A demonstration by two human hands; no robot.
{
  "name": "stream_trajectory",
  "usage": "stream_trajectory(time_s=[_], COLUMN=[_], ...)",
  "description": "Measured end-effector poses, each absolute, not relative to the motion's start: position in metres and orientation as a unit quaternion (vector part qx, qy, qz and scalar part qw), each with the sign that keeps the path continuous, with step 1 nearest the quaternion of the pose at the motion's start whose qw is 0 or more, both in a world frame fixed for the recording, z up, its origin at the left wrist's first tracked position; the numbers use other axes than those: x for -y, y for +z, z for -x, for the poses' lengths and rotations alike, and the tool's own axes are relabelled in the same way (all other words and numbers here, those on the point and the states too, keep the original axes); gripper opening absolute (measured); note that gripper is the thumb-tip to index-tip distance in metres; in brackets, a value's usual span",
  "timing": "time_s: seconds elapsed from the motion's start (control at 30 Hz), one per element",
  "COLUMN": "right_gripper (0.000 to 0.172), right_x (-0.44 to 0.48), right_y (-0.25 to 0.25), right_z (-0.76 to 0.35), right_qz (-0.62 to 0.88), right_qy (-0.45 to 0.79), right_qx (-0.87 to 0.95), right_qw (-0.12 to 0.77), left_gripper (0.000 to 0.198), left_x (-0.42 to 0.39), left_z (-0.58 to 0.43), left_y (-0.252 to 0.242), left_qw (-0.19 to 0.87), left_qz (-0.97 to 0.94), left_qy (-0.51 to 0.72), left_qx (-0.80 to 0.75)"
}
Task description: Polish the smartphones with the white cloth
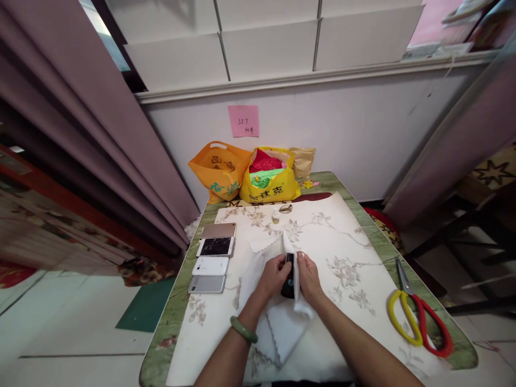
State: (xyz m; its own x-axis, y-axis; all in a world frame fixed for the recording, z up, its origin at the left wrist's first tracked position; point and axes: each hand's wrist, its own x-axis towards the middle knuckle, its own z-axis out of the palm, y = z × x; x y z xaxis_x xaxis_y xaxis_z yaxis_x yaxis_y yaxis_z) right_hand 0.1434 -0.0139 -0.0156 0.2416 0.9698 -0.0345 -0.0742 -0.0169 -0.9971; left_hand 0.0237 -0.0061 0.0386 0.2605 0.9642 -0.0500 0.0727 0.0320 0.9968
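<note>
Near the middle of the table, my left hand [276, 275] is closed on a black phone [288, 279], which stands on edge. A green bangle [243, 329] circles my left wrist. My right hand [308, 277] pinches a white cloth [282, 325] against the phone's right side. The cloth spreads beneath both hands, with its scalloped edge showing. Four phones would be too many to list singly, so several phones lie in a column to the left, among them a white one with a cracked dark screen [216, 246] and a silver one [207, 284].
Large scissors [419, 309] with yellow and red handles lie at the right table edge. An orange bag [220, 169], a yellow bag [268, 185] and a brown pouch [303, 162] stand at the back. A small bottle [276, 216] stands before them.
</note>
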Motion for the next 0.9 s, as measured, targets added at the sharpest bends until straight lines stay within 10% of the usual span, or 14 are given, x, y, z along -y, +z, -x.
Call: stream_trajectory(time_s=[0.9], right_gripper=[0.043], right_x=[0.014], right_y=[-0.016], right_z=[-0.146], right_qz=[0.594], right_qy=[0.373], right_qx=[0.472], right_qw=[0.533], left_gripper=[0.036], left_x=[-0.043], left_z=[-0.074], left_y=[0.023], left_qw=[0.28], left_qz=[-0.397], left_qy=[0.58], left_qx=[-0.654])
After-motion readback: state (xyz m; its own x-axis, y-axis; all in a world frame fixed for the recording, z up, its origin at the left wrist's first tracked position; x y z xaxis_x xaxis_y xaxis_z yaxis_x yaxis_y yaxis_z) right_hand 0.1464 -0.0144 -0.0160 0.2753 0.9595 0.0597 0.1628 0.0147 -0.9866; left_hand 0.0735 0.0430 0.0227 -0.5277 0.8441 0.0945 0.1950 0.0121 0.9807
